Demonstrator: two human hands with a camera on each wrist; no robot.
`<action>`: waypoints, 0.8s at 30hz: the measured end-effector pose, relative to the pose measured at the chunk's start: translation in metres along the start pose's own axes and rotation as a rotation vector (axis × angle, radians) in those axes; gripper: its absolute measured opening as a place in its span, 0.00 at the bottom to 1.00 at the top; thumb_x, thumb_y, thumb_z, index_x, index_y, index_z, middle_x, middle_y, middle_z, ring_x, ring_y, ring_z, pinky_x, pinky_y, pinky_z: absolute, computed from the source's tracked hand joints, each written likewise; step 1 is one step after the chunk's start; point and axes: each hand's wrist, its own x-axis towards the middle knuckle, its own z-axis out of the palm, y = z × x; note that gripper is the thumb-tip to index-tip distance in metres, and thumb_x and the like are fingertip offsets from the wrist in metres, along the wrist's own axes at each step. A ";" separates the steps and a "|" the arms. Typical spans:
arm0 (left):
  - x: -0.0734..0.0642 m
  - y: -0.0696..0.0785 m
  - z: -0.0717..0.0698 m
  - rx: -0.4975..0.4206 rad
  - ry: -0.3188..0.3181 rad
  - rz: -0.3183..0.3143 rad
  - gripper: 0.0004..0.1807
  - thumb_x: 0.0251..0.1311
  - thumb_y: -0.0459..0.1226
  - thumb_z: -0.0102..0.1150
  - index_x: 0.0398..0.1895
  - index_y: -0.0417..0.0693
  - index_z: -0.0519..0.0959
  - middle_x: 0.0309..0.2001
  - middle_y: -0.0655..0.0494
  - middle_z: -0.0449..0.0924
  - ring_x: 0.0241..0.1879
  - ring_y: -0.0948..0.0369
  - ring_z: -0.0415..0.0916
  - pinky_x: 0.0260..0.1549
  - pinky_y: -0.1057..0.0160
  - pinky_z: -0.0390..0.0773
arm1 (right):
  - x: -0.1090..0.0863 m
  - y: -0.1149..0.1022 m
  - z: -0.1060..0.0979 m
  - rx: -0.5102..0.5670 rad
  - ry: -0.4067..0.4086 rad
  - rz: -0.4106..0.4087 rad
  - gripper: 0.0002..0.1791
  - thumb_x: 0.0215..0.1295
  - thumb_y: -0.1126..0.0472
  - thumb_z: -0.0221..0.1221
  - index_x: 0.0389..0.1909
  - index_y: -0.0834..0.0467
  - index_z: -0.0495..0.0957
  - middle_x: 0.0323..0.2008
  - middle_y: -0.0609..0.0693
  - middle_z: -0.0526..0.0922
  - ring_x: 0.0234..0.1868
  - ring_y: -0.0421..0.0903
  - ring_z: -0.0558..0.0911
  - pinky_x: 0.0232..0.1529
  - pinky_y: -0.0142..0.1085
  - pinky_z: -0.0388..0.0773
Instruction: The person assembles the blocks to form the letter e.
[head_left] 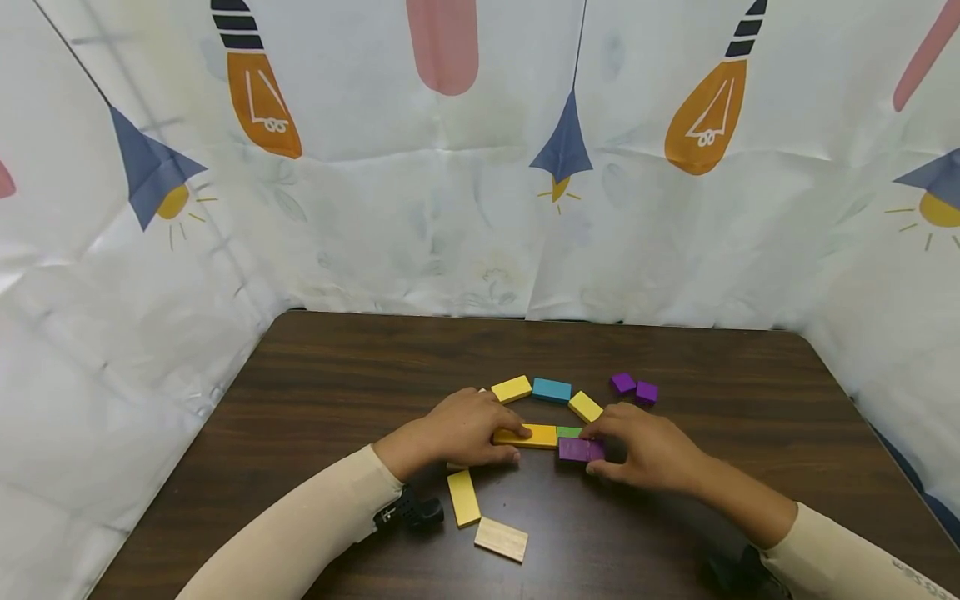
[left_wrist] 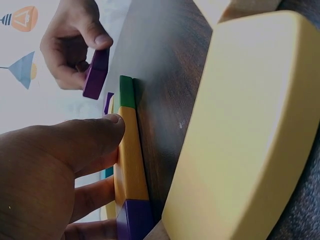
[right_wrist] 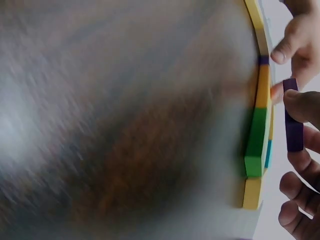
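Note:
My right hand (head_left: 648, 446) pinches a purple block (head_left: 574, 450) between thumb and fingers, held just above and in front of a green block (head_left: 567, 432). That green block stands end to end with an orange block (head_left: 542, 437). Fingertips of my left hand (head_left: 467, 429) touch the orange block, its thumb apart from it in the right wrist view. Beyond the orange block's left end, the left wrist view shows another purple block (left_wrist: 134, 220), which the left hand hides from the head view.
Behind the row lie yellow blocks (head_left: 512, 389) and a blue block (head_left: 552, 390). Two small purple blocks (head_left: 646, 393) sit at the back right. Nearer me are a yellow block (head_left: 464, 498) and a plain wooden block (head_left: 501, 539). A patterned white curtain (head_left: 480, 208) surrounds the dark table (head_left: 360, 358).

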 end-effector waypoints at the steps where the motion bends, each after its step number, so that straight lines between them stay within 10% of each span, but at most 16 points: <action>1: 0.000 0.000 0.000 -0.002 0.000 -0.001 0.20 0.68 0.55 0.63 0.60 0.67 0.85 0.56 0.72 0.82 0.51 0.62 0.77 0.49 0.57 0.73 | -0.001 -0.002 0.001 0.003 0.001 -0.002 0.18 0.60 0.46 0.73 0.49 0.42 0.85 0.43 0.34 0.79 0.43 0.35 0.75 0.38 0.37 0.79; 24: 0.001 0.000 0.000 -0.007 -0.004 -0.013 0.19 0.68 0.55 0.63 0.60 0.68 0.85 0.57 0.72 0.82 0.53 0.62 0.77 0.50 0.56 0.73 | -0.020 -0.026 0.017 0.086 -0.040 -0.069 0.19 0.61 0.44 0.72 0.51 0.42 0.83 0.44 0.35 0.78 0.43 0.32 0.75 0.40 0.35 0.78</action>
